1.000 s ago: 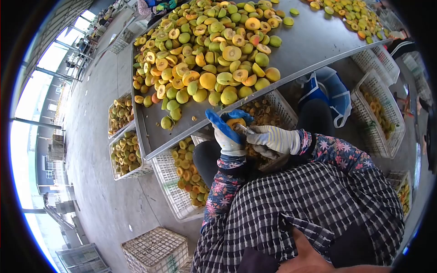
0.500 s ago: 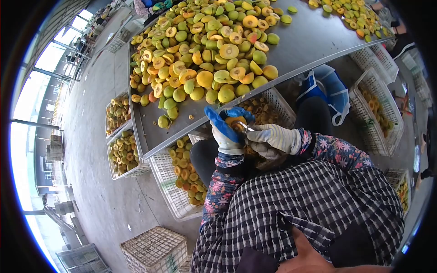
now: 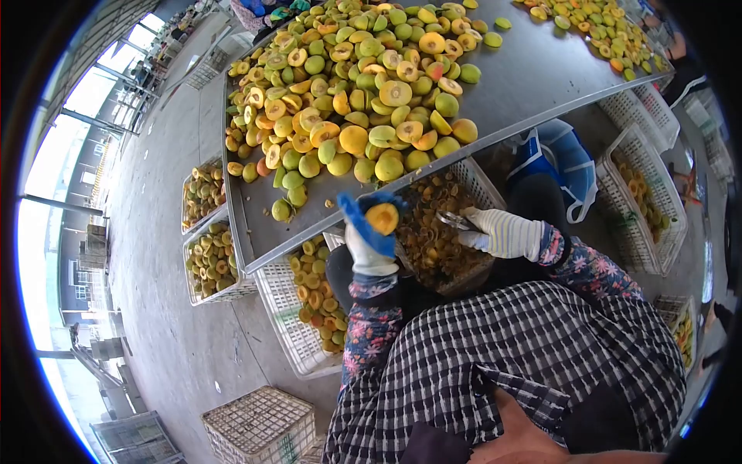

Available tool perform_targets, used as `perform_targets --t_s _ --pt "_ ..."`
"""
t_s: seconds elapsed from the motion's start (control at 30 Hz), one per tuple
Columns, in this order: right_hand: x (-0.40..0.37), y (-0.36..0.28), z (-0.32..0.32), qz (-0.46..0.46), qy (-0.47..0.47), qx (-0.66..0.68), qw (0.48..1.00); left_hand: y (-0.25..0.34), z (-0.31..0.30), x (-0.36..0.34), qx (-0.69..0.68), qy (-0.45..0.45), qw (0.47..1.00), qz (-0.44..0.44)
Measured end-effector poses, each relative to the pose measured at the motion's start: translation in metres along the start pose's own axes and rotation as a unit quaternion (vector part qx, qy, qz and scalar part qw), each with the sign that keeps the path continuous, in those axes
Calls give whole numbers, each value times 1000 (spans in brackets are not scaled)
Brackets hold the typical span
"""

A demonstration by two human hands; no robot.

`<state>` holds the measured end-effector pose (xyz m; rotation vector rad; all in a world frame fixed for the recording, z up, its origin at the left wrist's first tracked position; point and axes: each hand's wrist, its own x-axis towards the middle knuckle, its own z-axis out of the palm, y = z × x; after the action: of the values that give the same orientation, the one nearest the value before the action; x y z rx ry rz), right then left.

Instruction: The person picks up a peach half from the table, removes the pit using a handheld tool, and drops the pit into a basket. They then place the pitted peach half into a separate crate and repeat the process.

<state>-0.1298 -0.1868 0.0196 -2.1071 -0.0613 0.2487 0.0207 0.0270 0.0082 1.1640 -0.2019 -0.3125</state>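
My left hand [image 3: 369, 236], in a white glove with blue fingers, holds a yellow peach half [image 3: 382, 219], its cut face with a hollow turned up. Gripped in my right hand [image 3: 498, 232], in a striped pale glove, is a small metal tool [image 3: 454, 220] with a shiny curved end; its exact shape is hard to make out. Beneath the tool, a crate [image 3: 481, 185] is filled with brown and orange fruit scraps [image 3: 437, 251]. Beyond my hands, a heap of halved peaches [image 3: 348, 108] covers much of the metal table [image 3: 510, 77].
White crates of peach halves stand left of my knees [image 3: 282, 301], farther left [image 3: 209, 294] and at the right [image 3: 641, 201]. A blue and white bag [image 3: 564, 155] is under the table edge. An upturned crate [image 3: 259, 421] sits on the floor. A person's hand [image 3: 678, 45] shows far right.
My hands have moved apart: the right drew the tool away to the right over the scraps. The left shifted slightly left and down, still holding the peach half, now in plain view.
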Motion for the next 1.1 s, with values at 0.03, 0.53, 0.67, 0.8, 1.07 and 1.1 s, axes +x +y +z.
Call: perform_targets --t_s 0.03,0.53,0.67,0.8,1.07,1.1 --pt "0 2 -2 4 24 -53 998 16 -12 0 34 61 997 -44" --pt "-52 -90 -51 -332 104 552 757 77 -13 80 571 -63 812 106" --pt "-77 -96 -56 -428 70 594 677 35 21 128 622 -138 761 120" --pt "-102 -101 -64 -455 78 586 666 4 42 164 697 -175 694 -36" --pt "-135 -97 -64 -471 120 572 660 1 26 154 434 -83 892 -95" --pt "-139 -98 -65 -476 125 570 658 1 20 149 271 -65 952 -124"
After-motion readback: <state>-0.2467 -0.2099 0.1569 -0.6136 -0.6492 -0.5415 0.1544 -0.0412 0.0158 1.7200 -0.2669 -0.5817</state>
